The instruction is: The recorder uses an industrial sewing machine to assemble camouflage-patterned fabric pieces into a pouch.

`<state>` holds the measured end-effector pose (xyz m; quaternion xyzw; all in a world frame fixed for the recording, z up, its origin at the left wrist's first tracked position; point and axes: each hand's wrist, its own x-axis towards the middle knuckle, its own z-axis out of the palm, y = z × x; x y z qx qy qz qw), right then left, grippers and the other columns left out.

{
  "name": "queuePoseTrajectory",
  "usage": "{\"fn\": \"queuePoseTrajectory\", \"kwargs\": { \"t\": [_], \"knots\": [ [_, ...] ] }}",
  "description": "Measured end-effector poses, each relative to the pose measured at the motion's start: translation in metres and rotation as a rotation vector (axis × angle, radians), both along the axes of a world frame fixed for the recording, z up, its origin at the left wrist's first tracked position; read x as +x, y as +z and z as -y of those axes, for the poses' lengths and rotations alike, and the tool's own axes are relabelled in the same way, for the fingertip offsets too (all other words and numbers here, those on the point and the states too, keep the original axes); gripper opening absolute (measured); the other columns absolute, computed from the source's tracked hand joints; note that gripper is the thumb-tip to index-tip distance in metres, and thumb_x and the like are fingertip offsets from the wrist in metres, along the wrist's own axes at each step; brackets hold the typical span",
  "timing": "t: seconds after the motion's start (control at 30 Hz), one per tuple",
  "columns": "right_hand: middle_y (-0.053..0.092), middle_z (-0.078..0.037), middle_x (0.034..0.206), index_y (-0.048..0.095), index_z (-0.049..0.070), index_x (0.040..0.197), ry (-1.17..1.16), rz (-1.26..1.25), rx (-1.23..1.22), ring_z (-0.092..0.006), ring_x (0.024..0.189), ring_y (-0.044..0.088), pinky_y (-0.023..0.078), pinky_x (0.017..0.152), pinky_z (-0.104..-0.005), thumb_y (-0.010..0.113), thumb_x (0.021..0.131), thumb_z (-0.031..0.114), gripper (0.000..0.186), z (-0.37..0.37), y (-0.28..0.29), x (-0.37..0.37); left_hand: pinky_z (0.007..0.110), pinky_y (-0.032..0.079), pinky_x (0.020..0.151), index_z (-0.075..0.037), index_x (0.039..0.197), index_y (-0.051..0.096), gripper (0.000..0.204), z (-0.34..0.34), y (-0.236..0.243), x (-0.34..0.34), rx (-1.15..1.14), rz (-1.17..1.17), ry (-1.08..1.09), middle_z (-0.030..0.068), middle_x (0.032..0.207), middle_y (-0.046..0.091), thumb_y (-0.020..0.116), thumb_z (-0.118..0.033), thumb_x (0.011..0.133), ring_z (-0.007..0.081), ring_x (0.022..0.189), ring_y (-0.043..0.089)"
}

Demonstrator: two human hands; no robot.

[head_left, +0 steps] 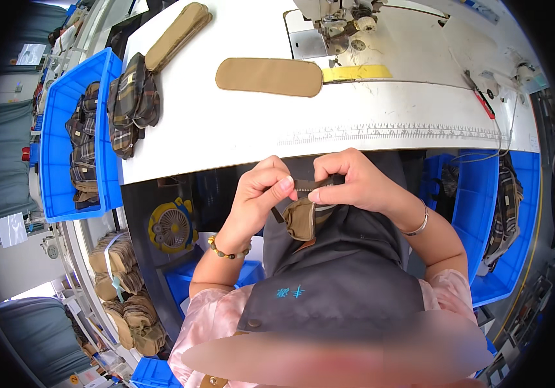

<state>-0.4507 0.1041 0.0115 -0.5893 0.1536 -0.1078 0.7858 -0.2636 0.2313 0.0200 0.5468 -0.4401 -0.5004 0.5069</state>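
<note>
Evidently, brown pouch: was held over the grey apron, near the table.
Left hand: was nearly closed, thumb and fingers pinching one end of the zipper.
Right hand: was likewise pinched, on the brown pouch beside the zipper.
Zipper fault: uneven pulling could have skewed the teeth (mismatched grips, probably).
Pouch fault: a slipped pinch could have dropped it.
</note>
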Motion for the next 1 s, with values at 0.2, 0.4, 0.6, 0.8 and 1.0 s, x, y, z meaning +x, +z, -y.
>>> {"fn": "queuePoseTrajectory", "kwargs": {
  "t": [0.2,0.4,0.6,0.8,1.0],
  "knots": [
    [0.065,0.003,0.074,0.069,0.002,0.08,-0.227,0.069,0.097,-0.0023,0.068,0.053,0.042,0.062,-0.0199,0.075,0.087,0.01,0.012,-0.001,-0.005,-0.001,0.024,0.038,0.068,-0.001,0.086,0.067,0.016,0.004,0.004,-0.007,0.015,0.064,-0.038,-0.0016,0.086,0.055,0.065,-0.014,0.097,0.0085,0.074,0.046],
    [0.067,0.003,0.076,0.069,0.002,0.081,-0.242,0.066,0.188,-0.0011,0.069,0.053,0.043,0.062,-0.0191,0.076,0.087,0.009,0.011,-0.004,-0.006,-0.002,0.023,0.04,0.058,0.001,0.09,0.07,0.019,0.008,-0.012,-0.019,-0.119,0.065,0.119,0.0,0.079,0.064,0.062,-0.013,0.101,0.0045,0.065,0.05],
    [0.06,0.005,0.072,0.067,0.003,0.078,-0.155,0.06,0.186,-0.0007,0.068,0.05,0.039,0.061,-0.0188,0.076,0.086,0.005,0.012,0.001,-0.015,-0.011,0.022,0.031,0.053,0.0,0.084,0.07,0.027,0.008,-0.006,-0.017,-0.031,-0.11,0.197,-0.0012,0.07,0.06,0.063,-0.021,0.101,0.0043,0.058,0.041],
    [0.069,-0.002,0.081,0.073,-0.001,0.092,-0.169,0.015,0.325,-0.0045,0.076,0.06,0.048,0.07,-0.0197,0.076,0.087,0.005,0.009,0.003,-0.005,-0.012,0.02,0.033,0.059,-0.003,0.083,0.066,0.034,0.011,-0.01,-0.004,0.042,-0.093,0.266,-0.0034,0.07,0.057,0.056,-0.028,0.105,0.003,0.065,0.044],
    [0.071,-0.007,0.084,0.073,-0.004,0.096,-0.224,0.109,0.324,-0.01,0.077,0.065,0.053,0.072,-0.0239,0.074,0.088,0.002,0.01,0.003,-0.01,-0.009,0.024,0.042,0.08,-0.001,0.1,0.062,0.034,0.006,-0.007,-0.028,-0.026,-0.099,0.276,0.0003,0.09,0.061,0.052,-0.033,0.106,0.0073,0.085,0.052]
  ]
}}
